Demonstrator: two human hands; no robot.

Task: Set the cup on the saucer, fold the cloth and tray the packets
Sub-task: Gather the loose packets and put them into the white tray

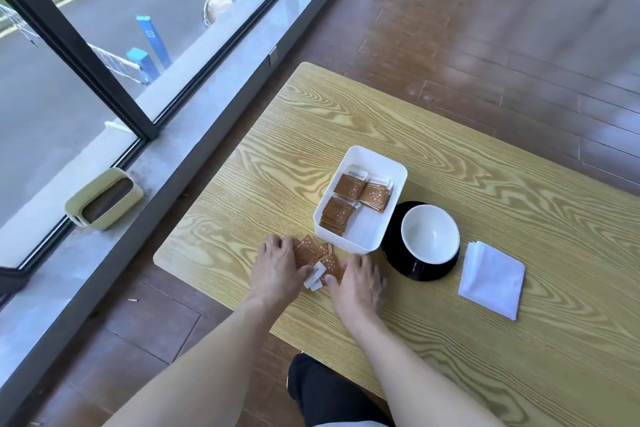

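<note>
A: Item one, hands. What do you log?

B: I log my left hand point(277, 267) palm down on the desk point(450, 340), fingers spread, touching the left edge of the loose packets point(317, 258). My right hand point(360, 282) lies palm down at their right edge, thumb against them. Neither hand has closed on a packet; both lie flat, bracketing the pile.

A: Item two, the tray?

B: White tray point(372, 246), at one o'clock from the hands, just beside the loose pile. Trayed packets point(360, 194) lie in its far half; the near half is bare.

A: Cup and saucer?

B: Black saucer point(398, 258), at three o'clock from the tray, touching or nearly touching its side; I cannot tell which. The cup point(429, 236), white inside and dark outside, sits on it.

A: Cloth?

B: White cloth point(491, 279), folded into a square, at three o'clock from the saucer, apart from it.

A: Off the desk?

B: One pale green box point(104, 199) on the window ledge point(207, 73), at nine o'clock.
</note>
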